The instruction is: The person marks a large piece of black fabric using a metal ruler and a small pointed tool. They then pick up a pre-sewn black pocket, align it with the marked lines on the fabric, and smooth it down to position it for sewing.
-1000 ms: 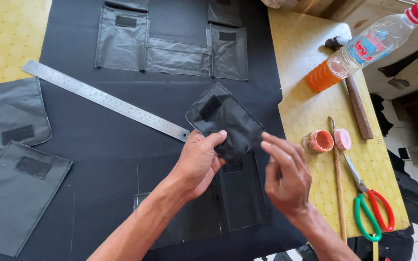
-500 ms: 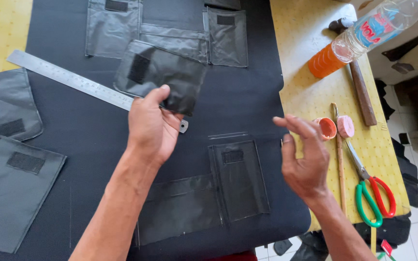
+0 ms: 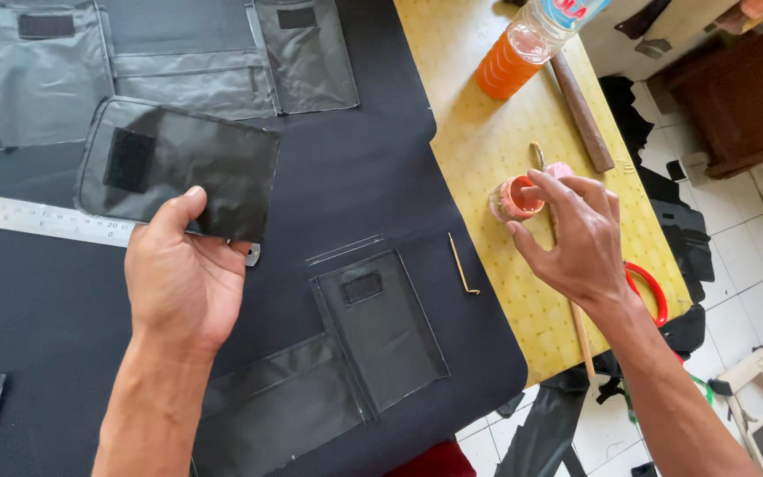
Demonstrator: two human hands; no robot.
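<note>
Two bare forearms are seen from above, with no sleeve reaching the wrists. No glove, ring, watch or band is worn on the left hand or the right hand. The fingernails are kept short.

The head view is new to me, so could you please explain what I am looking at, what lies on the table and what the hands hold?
The camera sits on a person's head and looks down at their own two bare hands; there is no machine. The left hand holds a black pocket piece with a fastener patch, above a steel ruler. The right hand holds nothing and reaches toward a small orange pot. A large black sheet covers most of the yellow table, with more pockets on it. On the table's bare part are a bottle of orange liquid, a wooden handle and part of a red scissors handle.
</note>
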